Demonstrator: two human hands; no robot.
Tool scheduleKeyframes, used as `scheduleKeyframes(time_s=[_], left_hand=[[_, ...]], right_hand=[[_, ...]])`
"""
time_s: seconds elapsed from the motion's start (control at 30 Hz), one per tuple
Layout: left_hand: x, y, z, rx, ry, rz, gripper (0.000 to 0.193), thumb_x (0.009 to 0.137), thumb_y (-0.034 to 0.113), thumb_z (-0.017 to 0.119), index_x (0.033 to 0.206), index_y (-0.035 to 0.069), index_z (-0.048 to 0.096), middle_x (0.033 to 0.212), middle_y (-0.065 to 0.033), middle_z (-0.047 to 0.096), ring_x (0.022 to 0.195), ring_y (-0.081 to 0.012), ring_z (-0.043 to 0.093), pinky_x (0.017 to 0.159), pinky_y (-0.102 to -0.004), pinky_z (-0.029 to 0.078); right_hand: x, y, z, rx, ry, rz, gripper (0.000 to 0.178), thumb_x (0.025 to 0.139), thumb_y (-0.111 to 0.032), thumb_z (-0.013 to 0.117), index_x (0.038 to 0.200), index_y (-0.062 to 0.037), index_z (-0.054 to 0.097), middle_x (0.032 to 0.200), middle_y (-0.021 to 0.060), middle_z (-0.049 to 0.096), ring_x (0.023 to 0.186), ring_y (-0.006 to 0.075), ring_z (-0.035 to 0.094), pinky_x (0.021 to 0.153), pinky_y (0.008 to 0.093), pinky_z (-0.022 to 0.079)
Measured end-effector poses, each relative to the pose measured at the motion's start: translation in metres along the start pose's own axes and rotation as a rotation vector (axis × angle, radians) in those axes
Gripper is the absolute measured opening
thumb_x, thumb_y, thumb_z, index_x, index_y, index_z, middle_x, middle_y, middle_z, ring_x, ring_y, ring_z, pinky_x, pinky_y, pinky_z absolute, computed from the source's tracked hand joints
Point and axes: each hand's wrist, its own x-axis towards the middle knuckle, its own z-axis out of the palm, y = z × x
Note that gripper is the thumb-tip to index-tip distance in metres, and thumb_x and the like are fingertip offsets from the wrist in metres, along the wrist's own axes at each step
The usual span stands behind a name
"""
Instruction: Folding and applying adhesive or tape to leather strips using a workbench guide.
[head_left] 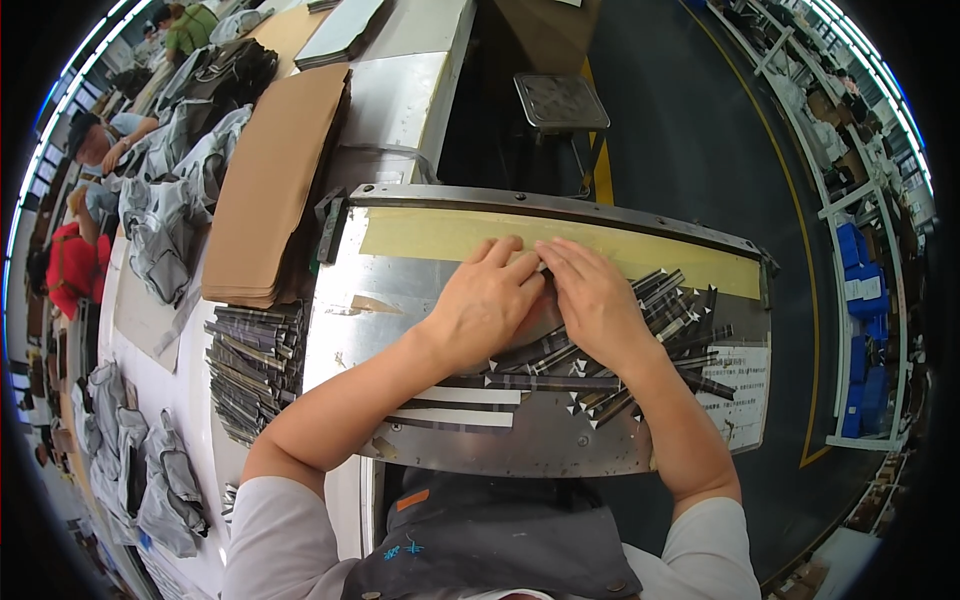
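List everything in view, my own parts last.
Metal plate: one, silver, centre.
Flat band: one, yellow, plate's far side.
Loose strips: many, mostly dark, plate's right half.
Pale strips: two, white, plate's near side.
Printed sheet: one, white, plate's right edge.
Stacked strips: many, dark, left of plate.
Cardboard stack: one, brown, beyond stacked strips.
Table: one, whitish, left.
Cloth items: several, grey, far left.
Stool: one, grey, beyond plate.
Shelving: one run, pale, right.
Bins: several, blue, on shelving.
Other people: several, mixed clothing, upper left.
Apron: one, dark, bottom centre.
Sleeves: two, white, beside apron.
Left grip: one, bare, over plate.
Right grip: one, bare, over plate.
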Motion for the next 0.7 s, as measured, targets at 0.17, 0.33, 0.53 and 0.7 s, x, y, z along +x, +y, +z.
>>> scheduleKeyframes(time_s=[0.17,0.33,0.53,0.7], left_hand=[[0.003,0.002,0.001,0.027,-0.095,-0.149,0.038,0.088,0.03,0.066,0.107,-0.004,0.061,0.115,-0.0203,0.058,0.114,-0.036,0.053,0.097,-0.0422,0.044],[0.0,-0.001,0.01,0.141,0.0,-0.157,0.057,0.091,0.038,0.06,0.126,-0.006,0.055,0.129,-0.0241,0.056,0.123,-0.0381,0.05,0.104,-0.0426,0.04],[0.002,-0.003,0.009,0.16,-0.03,-0.176,0.059,0.092,0.042,0.059,0.127,-0.005,0.054,0.134,-0.0242,0.053,0.122,-0.0401,0.049,0.104,-0.0459,0.04],[0.002,0.0,0.009,0.152,-0.031,-0.201,0.058,0.091,0.042,0.059,0.124,-0.005,0.054,0.129,-0.0272,0.055,0.123,-0.0402,0.049,0.104,-0.0458,0.04]], right_hand=[[0.0,-0.003,0.003,-0.071,0.038,0.035,0.05,0.085,-0.002,0.059,0.134,0.0036,0.05,0.137,0.0165,0.053,0.128,0.0331,0.048,0.107,0.0434,0.038],[0.001,-0.001,0.006,-0.067,0.015,0.034,0.049,0.087,-0.006,0.059,0.134,0.0046,0.05,0.139,0.0164,0.051,0.131,0.0315,0.046,0.108,0.0429,0.037],[0.002,0.0,0.007,-0.109,0.008,0.022,0.048,0.088,-0.007,0.058,0.133,0.0052,0.05,0.142,0.0166,0.049,0.132,0.0318,0.044,0.109,0.043,0.036],[0.002,0.0,0.006,-0.078,-0.032,0.041,0.05,0.088,-0.004,0.056,0.136,0.0058,0.046,0.144,0.0167,0.046,0.134,0.034,0.042,0.111,0.044,0.035]])
